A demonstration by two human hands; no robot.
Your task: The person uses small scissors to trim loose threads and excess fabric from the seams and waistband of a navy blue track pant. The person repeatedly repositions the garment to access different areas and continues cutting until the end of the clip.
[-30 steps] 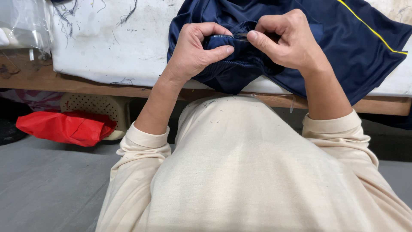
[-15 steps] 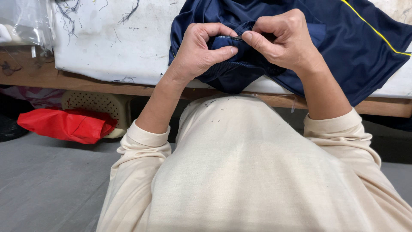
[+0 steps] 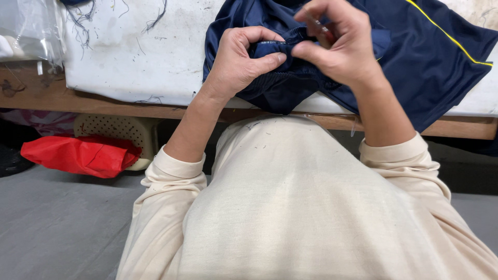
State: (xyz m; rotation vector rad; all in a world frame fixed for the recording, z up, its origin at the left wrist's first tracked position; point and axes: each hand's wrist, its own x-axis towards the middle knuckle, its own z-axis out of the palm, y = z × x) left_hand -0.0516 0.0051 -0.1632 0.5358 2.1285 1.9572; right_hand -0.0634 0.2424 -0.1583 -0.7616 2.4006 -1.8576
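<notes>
A navy blue garment [image 3: 425, 62] with a thin yellow stripe lies bunched on the white table top [image 3: 135, 57] and hangs over its near edge. My left hand [image 3: 239, 62] pinches a folded edge of the garment between thumb and fingers. Close to its right, my right hand [image 3: 337, 44] grips the same gathered edge with its fingertips; a small object may sit between its fingers, but I cannot tell what. Both forearms come out of cream sleeves.
The table has a wooden front rail [image 3: 104, 106]. Loose dark threads [image 3: 83, 15] lie at the table's back left, beside a clear plastic bag [image 3: 26, 31]. Under the table, a red bundle [image 3: 78, 155] rests against a cream perforated basket [image 3: 111, 129] on the grey floor.
Both hands stay on the bunched edge of the garment. My right hand has lifted a little and shifted its fingertips along the fabric; the left hand keeps its pinch.
</notes>
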